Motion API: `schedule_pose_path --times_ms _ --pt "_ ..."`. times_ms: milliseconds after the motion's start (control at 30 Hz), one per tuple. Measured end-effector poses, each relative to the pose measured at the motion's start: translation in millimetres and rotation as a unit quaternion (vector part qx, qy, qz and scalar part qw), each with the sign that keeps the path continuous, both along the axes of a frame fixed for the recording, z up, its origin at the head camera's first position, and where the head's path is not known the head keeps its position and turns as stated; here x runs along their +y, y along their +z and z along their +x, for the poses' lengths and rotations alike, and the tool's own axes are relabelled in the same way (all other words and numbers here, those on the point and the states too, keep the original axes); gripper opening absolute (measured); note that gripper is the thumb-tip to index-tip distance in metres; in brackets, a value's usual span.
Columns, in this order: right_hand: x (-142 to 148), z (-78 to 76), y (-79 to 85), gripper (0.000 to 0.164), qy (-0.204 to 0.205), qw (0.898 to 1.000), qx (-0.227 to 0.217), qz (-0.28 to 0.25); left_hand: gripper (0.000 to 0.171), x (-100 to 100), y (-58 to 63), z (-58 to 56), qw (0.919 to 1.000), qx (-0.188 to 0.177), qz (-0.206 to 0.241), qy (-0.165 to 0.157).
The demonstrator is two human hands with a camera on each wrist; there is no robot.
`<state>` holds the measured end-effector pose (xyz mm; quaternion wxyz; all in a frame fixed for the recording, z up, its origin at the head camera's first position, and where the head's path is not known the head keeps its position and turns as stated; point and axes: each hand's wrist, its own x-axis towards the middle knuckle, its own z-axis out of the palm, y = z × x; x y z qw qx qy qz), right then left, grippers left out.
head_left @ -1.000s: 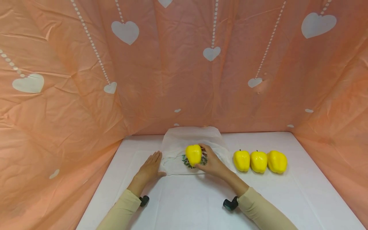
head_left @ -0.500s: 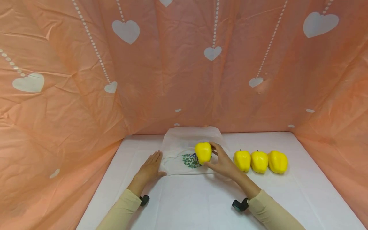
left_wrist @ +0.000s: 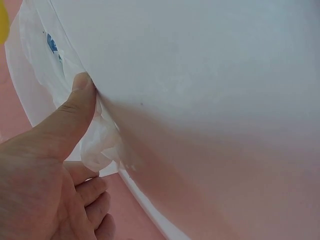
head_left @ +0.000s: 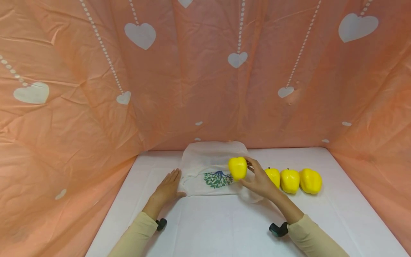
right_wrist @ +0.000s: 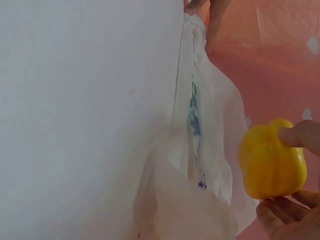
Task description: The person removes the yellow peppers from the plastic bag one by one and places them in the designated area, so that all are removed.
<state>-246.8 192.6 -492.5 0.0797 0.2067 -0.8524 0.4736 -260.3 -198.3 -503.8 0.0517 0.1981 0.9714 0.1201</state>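
Note:
My right hand [head_left: 261, 182] holds a yellow bell pepper [head_left: 238, 168] above the right part of a white, thin bag [head_left: 199, 157] with a green-and-blue tree print. In the right wrist view the thumb presses one side of that bell pepper [right_wrist: 272, 162] and the fingers support the other. The bag lies flat and wrinkled on the white table. At its left edge rests my left hand [head_left: 167, 185], fingers straight and thumb spread. The left wrist view has the left thumb [left_wrist: 75, 107] touching the bag's near edge, with the fingers at its side.
Several more yellow bell peppers stand in a row to the right of the bag; the middle one [head_left: 290, 181] shows fully, the leftmost is partly behind my right hand. A peach curtain [head_left: 205, 89] with white hearts encloses the table's [head_left: 212, 228] back and sides.
My right hand has carried the bell pepper rightward and slightly up, from over the tree print to its right side, uncovering the print. The left hand and bag stay put.

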Motion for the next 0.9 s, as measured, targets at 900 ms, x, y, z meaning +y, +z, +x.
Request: schedule_pose_path --times_ms 900 --pt "59.4 12.2 18.8 0.091 -0.045 0.998 -0.019 0.029 0.097 -0.5 -2.8 -0.5 1.0 -0.001 -0.009 -0.001"
